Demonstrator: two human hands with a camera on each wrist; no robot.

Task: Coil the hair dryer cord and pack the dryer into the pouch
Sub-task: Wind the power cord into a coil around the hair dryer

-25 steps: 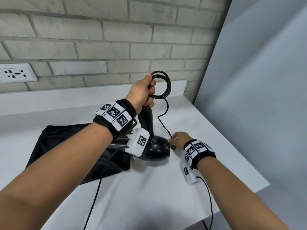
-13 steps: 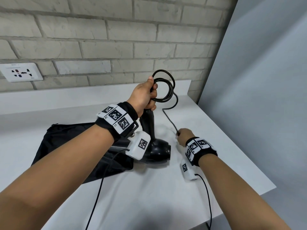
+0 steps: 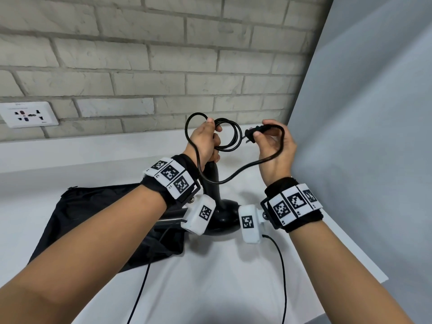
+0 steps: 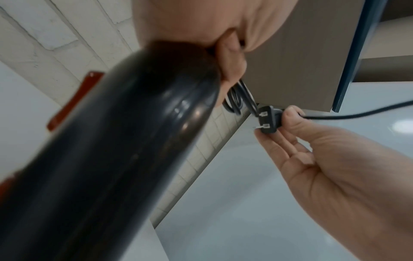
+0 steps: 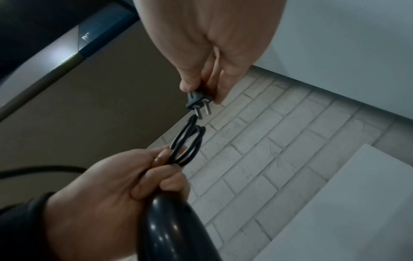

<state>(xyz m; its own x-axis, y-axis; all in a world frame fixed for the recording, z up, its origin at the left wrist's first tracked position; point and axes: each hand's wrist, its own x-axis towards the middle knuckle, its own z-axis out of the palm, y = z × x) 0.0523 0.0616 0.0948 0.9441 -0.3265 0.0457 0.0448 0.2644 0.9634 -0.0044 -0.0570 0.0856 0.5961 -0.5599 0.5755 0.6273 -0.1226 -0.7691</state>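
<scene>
Over the white counter (image 3: 210, 277), the black pouch (image 3: 93, 218) lies at left, the hair dryer (image 3: 217, 206) standing partly on it. Above, the left hand (image 3: 203, 141) clamps the coiled cord (image 3: 230, 136) against the dryer's handle; the right hand (image 3: 275, 150) pinches the plug (image 3: 253, 132). Best to lay the remaining slack as one more same-sized loop, then tuck the plug in. Wrist cameras hide the dryer's barrel.

A white counter (image 3: 105, 160) runs along a brick wall. A black pouch (image 3: 93, 218) lies flat on its left part; a black dryer (image 3: 222, 220) rests just right of it, its nozzle end over the pouch's edge.
</scene>
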